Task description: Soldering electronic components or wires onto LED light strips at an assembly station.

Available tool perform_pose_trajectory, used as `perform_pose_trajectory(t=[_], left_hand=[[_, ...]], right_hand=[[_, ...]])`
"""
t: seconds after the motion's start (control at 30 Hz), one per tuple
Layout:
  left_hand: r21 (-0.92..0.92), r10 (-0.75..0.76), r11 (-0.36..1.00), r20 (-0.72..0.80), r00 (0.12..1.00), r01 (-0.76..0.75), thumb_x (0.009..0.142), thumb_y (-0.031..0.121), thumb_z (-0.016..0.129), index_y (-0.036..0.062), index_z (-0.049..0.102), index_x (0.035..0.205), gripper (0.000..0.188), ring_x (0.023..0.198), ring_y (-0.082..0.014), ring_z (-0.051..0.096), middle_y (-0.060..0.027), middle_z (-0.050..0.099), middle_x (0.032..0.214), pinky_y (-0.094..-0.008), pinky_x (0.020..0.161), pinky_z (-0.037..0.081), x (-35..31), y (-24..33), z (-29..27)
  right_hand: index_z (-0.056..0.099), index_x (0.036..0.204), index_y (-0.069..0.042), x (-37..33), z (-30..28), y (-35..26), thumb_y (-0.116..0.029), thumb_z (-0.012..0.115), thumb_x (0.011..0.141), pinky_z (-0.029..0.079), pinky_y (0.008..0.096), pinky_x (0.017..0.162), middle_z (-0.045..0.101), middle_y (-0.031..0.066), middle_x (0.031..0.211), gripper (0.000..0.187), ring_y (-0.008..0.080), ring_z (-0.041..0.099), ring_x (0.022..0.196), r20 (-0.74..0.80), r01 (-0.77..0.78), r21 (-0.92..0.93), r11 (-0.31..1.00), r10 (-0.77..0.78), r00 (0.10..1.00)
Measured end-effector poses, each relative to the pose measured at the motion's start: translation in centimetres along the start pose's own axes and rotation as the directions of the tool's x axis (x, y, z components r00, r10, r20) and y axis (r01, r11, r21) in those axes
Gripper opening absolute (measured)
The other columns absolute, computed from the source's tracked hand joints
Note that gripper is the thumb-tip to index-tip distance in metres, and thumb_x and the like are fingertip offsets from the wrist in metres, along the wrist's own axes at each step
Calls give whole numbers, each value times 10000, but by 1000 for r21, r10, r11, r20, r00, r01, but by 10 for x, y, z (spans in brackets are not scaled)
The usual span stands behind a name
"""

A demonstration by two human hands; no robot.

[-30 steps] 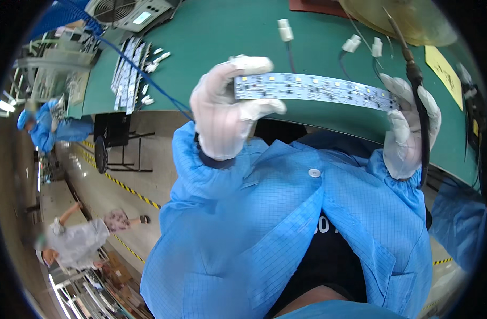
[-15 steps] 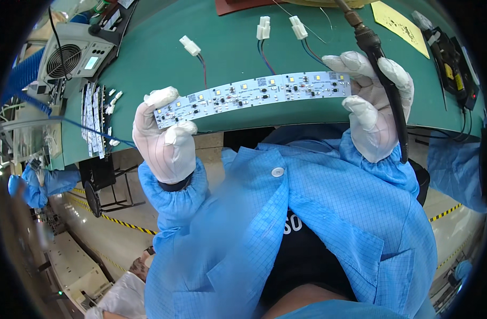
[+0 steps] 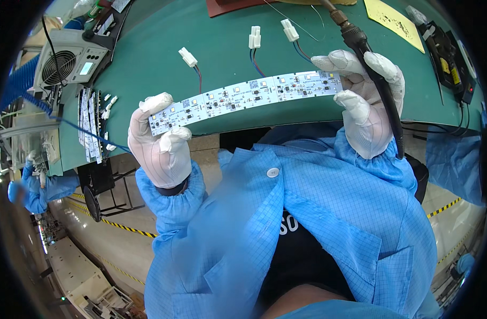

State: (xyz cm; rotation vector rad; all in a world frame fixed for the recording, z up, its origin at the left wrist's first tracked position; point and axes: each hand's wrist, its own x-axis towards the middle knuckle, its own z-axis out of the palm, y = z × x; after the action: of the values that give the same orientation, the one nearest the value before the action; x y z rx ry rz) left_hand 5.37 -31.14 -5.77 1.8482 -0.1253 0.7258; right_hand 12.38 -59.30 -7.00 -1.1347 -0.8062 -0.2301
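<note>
A long white LED circuit board is stretched between my two gloved hands above the green bench, its component side facing up. My left hand pinches its left end between thumb and fingers. The right end is gripped by my right hand, which also carries a black soldering iron lying across the palm; its tip end runs out past the top of the picture. Red and blue wires lead from the board's far edge to three white connectors, a left one, a middle one and a right one.
Several finished-looking boards lie stacked at the bench's left edge, next to a grey bench unit with a fan. A yellow sheet and a black device are at the far right. Another person's blue sleeve shows at far left.
The board and both hands appear slightly further left in view, along with the bench items. Both hands keep their hold, and the iron stays in the right hand.
</note>
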Motion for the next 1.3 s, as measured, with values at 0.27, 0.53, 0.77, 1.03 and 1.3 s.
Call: perform_pose_trajectory(t=[0.27,0.53,0.77,1.03,1.3], left_hand=[[70,-11,998,37,999,9,793,434,639,-18,524,1074,545,822,-134,530,-61,503,980,-224,694,440,0,4,2],[-93,-167,982,-21,986,164,851,309,594,-48,555,1038,405,650,-89,510,-91,566,999,-224,546,430,16,10,2],[536,66,841,29,997,-71,808,28,572,0,622,1029,228,881,-206,611,-96,616,1066,-284,755,482,106,-42,-39],[884,192,468,-94,977,-7,750,309,703,148,615,1093,389,976,-253,592,-91,647,1035,-356,855,450,141,-112,-81],[826,30,-434,-385,922,360,677,436,697,203,688,844,287,906,-262,557,-89,626,877,-402,803,368,72,-107,-189]], right_hand=[[421,1262,-121,0,-2,2,78,573,764,462,502,924,575,214,1139,558,392,559,1066,5,3,6,1000,-3,1000],[422,1250,-73,0,2,7,79,542,764,457,499,911,578,229,1120,524,411,561,1051,-31,64,-83,994,-67,997],[480,1160,16,-5,-4,15,-7,625,753,472,427,886,616,220,1037,433,351,592,1014,-199,89,-168,982,-122,972],[482,1175,-2,-8,-2,14,-35,600,782,421,435,939,615,205,1053,412,353,583,1033,-224,24,-179,984,-65,972],[502,1145,-4,-5,-10,4,-64,611,811,376,487,986,619,191,1044,356,362,574,1044,-122,34,-223,974,-63,991]])
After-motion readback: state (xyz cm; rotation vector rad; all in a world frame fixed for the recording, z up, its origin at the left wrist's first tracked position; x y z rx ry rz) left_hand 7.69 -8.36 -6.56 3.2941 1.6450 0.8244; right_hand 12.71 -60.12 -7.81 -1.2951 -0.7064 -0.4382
